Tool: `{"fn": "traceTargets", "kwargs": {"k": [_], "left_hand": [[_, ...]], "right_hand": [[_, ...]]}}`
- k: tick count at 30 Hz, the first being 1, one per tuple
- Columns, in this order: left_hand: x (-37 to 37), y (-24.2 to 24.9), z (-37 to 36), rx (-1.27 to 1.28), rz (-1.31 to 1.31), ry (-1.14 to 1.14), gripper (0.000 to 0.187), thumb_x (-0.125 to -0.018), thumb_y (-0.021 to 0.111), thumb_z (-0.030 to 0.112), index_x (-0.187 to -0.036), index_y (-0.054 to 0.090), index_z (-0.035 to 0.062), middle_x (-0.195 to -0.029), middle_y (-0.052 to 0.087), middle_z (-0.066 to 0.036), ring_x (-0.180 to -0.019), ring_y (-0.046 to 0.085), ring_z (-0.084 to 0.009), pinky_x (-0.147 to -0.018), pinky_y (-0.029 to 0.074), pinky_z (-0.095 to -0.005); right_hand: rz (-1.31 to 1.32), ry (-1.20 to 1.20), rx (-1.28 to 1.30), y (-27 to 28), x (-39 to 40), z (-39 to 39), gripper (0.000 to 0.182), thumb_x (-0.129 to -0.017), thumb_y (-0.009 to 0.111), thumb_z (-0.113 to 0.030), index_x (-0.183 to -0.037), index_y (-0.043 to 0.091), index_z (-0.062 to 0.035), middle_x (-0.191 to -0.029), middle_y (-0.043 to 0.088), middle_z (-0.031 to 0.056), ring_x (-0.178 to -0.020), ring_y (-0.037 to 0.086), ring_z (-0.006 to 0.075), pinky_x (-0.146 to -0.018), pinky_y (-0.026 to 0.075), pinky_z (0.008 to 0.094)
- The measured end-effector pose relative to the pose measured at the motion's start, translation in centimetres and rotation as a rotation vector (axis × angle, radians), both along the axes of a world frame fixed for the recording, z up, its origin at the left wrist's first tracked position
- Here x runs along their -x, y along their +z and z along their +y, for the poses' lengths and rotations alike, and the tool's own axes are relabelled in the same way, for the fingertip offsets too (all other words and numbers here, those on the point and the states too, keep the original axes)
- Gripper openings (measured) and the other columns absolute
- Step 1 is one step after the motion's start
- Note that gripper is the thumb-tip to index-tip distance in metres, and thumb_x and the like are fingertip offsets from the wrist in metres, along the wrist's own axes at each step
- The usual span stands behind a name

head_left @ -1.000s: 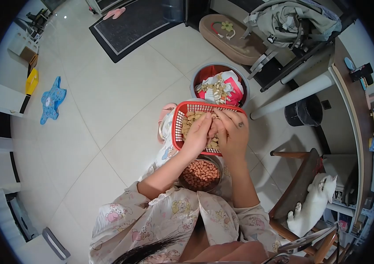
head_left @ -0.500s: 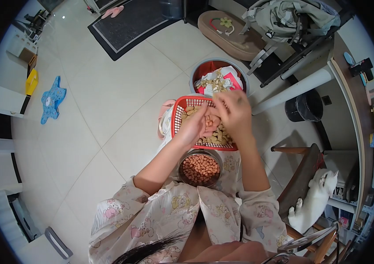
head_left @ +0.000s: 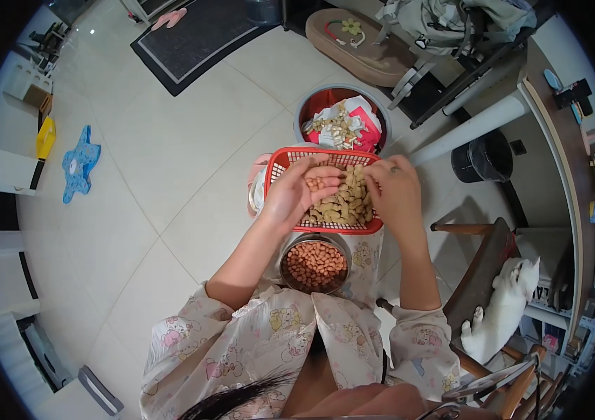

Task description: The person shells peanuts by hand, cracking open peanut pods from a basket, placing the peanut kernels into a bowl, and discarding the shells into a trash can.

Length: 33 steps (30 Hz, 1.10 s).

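Observation:
My left hand (head_left: 296, 187) is palm up over the left part of a red plastic basket (head_left: 285, 155), with several shelled peanuts (head_left: 316, 183) cupped at its fingers. Unshelled peanuts (head_left: 343, 206) fill much of the basket. At the basket's right side, my right hand (head_left: 397, 190) has its fingers bent together against the peanuts; what lies between the fingertips is hidden. A metal bowl (head_left: 285, 274) of reddish peanut kernels (head_left: 316, 264) rests on my lap, just below the basket.
Beyond the basket stands a round bin (head_left: 301, 112) holding shells and pink-and-white wrapping. A white cat (head_left: 495, 318) lies on a wooden chair (head_left: 476, 280) to the right, near a desk (head_left: 556, 133). A black waste bin (head_left: 483, 164) stands under the desk.
My right hand has moved from above my left hand down to the right side of the basket. My left hand has shifted left and opened out, showing the kernels more plainly.

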State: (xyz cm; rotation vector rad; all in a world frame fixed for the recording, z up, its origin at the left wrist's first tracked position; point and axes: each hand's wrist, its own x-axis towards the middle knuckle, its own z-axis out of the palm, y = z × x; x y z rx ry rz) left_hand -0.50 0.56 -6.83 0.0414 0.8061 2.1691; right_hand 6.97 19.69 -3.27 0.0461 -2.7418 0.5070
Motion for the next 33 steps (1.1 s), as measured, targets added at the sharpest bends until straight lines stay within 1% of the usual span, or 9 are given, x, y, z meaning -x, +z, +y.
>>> {"fn": "traceTargets", "kwargs": {"k": [5,11,17,19,20,22,23,27,33], "left_hand": [[0.1,0.0,-0.2,0.068,0.025,0.082,0.034,-0.098,0.037,0.026,-0.117,0.048,-0.0009,-0.096,0.062,-0.011,-0.085,0.059,-0.0175,-0.078,0.051,-0.0309],[-0.7,0.6,-0.1,0.169,0.181,0.064,0.027,-0.098,0.040,0.025,-0.107,0.052,0.0020,-0.089,0.057,-0.005,-0.071,0.050,-0.0093,-0.058,0.039,-0.0223],[-0.9,0.2,0.3,0.311,0.289,0.018,0.016,-0.097,0.047,0.018,-0.106,0.054,0.0071,-0.085,0.054,0.002,-0.061,0.044,-0.0035,-0.049,0.029,-0.0166],[-1.2,0.7,0.7,0.299,0.265,-0.011,0.020,-0.098,0.047,0.024,-0.102,0.054,0.0059,-0.080,0.052,0.002,-0.059,0.043,-0.0034,-0.048,0.029,-0.0170],[-1.4,1.0,0.8,0.306,0.233,-0.026,0.022,-0.098,0.048,0.026,-0.101,0.055,0.0050,-0.075,0.050,0.002,-0.057,0.042,-0.0033,-0.046,0.029,-0.0177],[-1.6,0.3,0.4,0.252,0.196,-0.107,0.023,-0.098,0.047,0.028,-0.098,0.054,0.0056,-0.074,0.049,0.002,-0.057,0.041,-0.0036,-0.047,0.028,-0.0179],[-1.6,-0.1,0.4,0.180,0.159,-0.174,0.024,-0.098,0.046,0.029,-0.096,0.054,0.0062,-0.073,0.048,0.002,-0.057,0.040,-0.0038,-0.047,0.028,-0.0181],[-1.8,-0.1,0.6,0.102,0.165,-0.154,0.021,-0.098,0.047,0.028,-0.092,0.053,0.0080,-0.070,0.045,0.004,-0.057,0.039,-0.0036,-0.047,0.027,-0.0174],[-2.0,0.6,0.7,0.097,0.111,-0.181,0.017,-0.097,0.049,0.023,-0.092,0.053,0.0064,-0.073,0.046,0.003,-0.061,0.041,-0.0053,-0.050,0.031,-0.0177]], "right_hand": [[0.013,0.023,-0.181,-0.3,-0.2,-1.6,0.018,-0.069,0.072,-0.017,-0.082,0.065,-0.0075,-0.085,0.061,0.0056,-0.098,0.053,0.0260,-0.087,0.042,0.0399],[0.077,-0.041,-0.274,-2.3,1.0,-3.0,0.025,-0.066,0.074,-0.019,-0.087,0.067,-0.0081,-0.084,0.061,0.0046,-0.097,0.051,0.0250,-0.087,0.040,0.0393],[0.168,-0.090,0.154,-1.6,0.8,-3.5,0.019,-0.068,0.073,-0.011,-0.085,0.066,-0.0060,-0.082,0.059,0.0082,-0.085,0.055,0.0266,-0.082,0.043,0.0375],[0.194,-0.119,0.508,-0.5,0.4,-3.7,0.016,-0.071,0.072,-0.014,-0.085,0.065,-0.0083,-0.082,0.061,0.0083,-0.091,0.054,0.0263,-0.082,0.042,0.0381],[0.198,-0.132,0.515,-0.6,0.3,-3.9,0.016,-0.071,0.072,-0.014,-0.085,0.065,-0.0083,-0.082,0.061,0.0083,-0.091,0.054,0.0263,-0.082,0.042,0.0381],[0.150,-0.131,0.804,-0.9,0.3,-4.6,0.015,-0.073,0.071,-0.013,-0.085,0.065,-0.0063,-0.086,0.060,0.0094,-0.089,0.055,0.0250,-0.077,0.045,0.0354],[0.220,-0.093,0.665,-0.7,0.4,-4.8,0.017,-0.073,0.070,-0.009,-0.088,0.064,-0.0048,-0.091,0.059,0.0105,-0.086,0.056,0.0226,-0.073,0.046,0.0322],[0.014,-0.088,1.381,-3.6,0.3,-5.8,0.020,-0.076,0.070,-0.003,-0.093,0.060,-0.0022,-0.090,0.057,0.0052,-0.084,0.055,0.0143,-0.076,0.045,0.0266],[0.145,0.117,1.346,-3.7,0.2,-5.0,0.012,-0.080,0.068,-0.002,-0.087,0.058,-0.0021,-0.089,0.056,0.0043,-0.085,0.054,0.0129,-0.078,0.043,0.0255]]}}
